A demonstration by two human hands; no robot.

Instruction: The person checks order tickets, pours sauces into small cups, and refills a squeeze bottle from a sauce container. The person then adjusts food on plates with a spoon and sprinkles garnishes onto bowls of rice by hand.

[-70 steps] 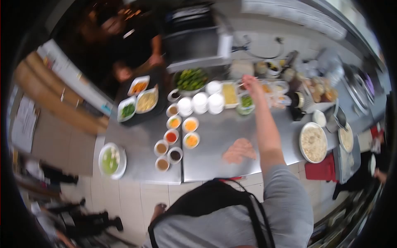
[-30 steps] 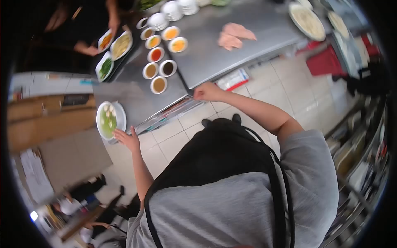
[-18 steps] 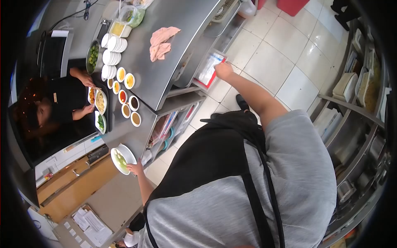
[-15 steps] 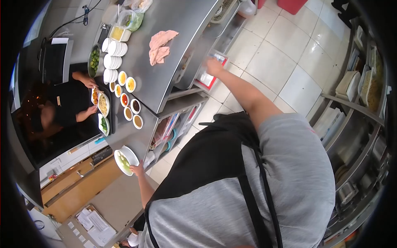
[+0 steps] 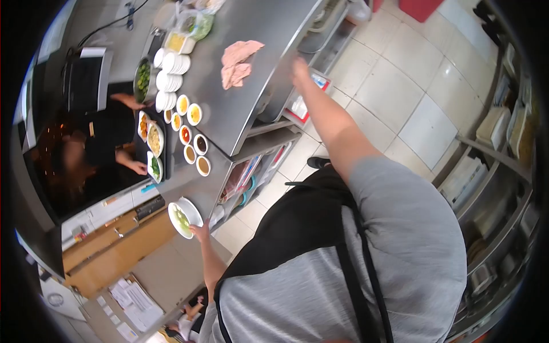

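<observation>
My left hand (image 5: pixel 200 230) grips the rim of a white bowl (image 5: pixel 195 211) by the near corner of the steel counter. Pale green, watery contents show inside the bowl, and it is tilted in view. My right hand (image 5: pixel 298 72) reaches out beside the counter's long edge, above a red-rimmed tray (image 5: pixel 300 118) on a lower level. Motion blurs its fingers, so I cannot make out whether it holds anything. Nearest the bowl on the counter are small cups of sauce (image 5: pixel 203 166) in brown, red and yellow.
A pink cloth (image 5: pixel 237 66) lies on the steel counter (image 5: pixel 214 108). Stacked white dishes (image 5: pixel 170 80) and a bowl of green limes (image 5: pixel 143 80) stand farther along. Across the counter a person's hand (image 5: pixel 137 166) is at a black tray with filled dishes. Shelves (image 5: pixel 492 148) line the right side.
The whole view has shifted, moving the counter slightly right. My left hand still holds the bowl. My right hand has moved up along the counter edge. The other person's hands have moved apart around the tray.
</observation>
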